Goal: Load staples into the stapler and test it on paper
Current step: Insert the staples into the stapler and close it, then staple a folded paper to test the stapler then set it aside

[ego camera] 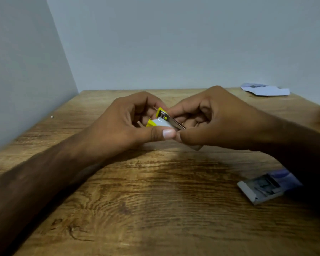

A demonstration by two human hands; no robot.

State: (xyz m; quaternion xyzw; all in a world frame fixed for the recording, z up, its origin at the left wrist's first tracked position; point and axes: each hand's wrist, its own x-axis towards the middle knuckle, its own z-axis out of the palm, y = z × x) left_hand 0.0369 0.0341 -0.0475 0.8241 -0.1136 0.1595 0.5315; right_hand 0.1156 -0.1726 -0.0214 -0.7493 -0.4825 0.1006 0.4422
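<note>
A small yellow and white stapler is held above the middle of the wooden table. Its metal magazine sticks out toward the right. My left hand grips the stapler's body, thumb pressed along its near side. My right hand pinches the metal magazine end between thumb and fingers. Both thumbs touch under the stapler. An open box of staples lies on the table at the right, partly under my right forearm. Folded paper lies at the table's far right edge.
Grey walls close the table at the back and along the left side. A tiny speck lies near the left wall.
</note>
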